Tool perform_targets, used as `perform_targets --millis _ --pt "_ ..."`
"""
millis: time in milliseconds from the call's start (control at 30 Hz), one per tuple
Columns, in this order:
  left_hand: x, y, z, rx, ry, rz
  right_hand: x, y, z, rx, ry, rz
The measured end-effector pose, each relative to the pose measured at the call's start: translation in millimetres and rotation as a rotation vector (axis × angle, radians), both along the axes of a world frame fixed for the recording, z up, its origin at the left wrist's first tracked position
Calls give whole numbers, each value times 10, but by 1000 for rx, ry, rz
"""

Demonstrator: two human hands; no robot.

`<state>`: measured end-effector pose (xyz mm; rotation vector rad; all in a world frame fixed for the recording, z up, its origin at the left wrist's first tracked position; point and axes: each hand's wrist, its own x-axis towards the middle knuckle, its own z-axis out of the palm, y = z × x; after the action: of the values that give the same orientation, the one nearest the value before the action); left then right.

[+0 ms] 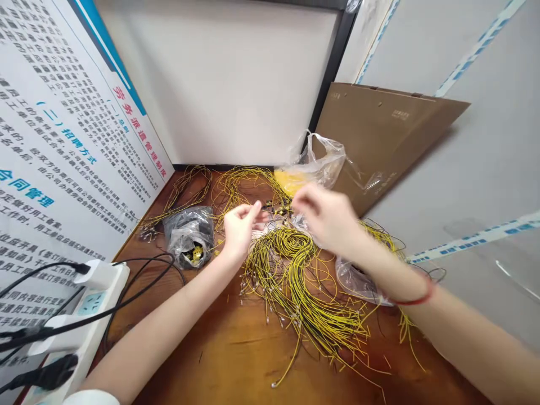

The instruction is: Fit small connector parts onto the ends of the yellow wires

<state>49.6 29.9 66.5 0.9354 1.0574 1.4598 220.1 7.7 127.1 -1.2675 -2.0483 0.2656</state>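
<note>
My left hand (241, 225) is raised over the pile, its thumb and fingers drawn together. Whatever lies between them is too small to make out. Across from it, my right hand (327, 216) is smeared by motion, fingers bent inward; its grip cannot be read. Below both hands spreads a large bundle of yellow and black wires (295, 270) with small pale connectors on some ends. Small black and yellow parts (283, 207) lie just behind, between the hands. More yellow wires (240, 183) are heaped at the back.
A dark plastic bag (189, 236) of small yellow pieces stands left. A clear bag (324, 160) with yellow contents sits at the back, by a leaning cardboard sheet (379, 135). Another clear bag (354, 278) lies under my right forearm. A power strip (90, 315) with black cables occupies the left edge.
</note>
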Motion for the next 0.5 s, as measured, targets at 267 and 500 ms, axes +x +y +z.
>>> perform_targets --millis 267,500 --pt "-130 73 -649 -106 89 152 -421 227 -858 -23 11 38" --pt "-167 79 -668 -123 142 191 -564 376 -1132 32 150 -39"
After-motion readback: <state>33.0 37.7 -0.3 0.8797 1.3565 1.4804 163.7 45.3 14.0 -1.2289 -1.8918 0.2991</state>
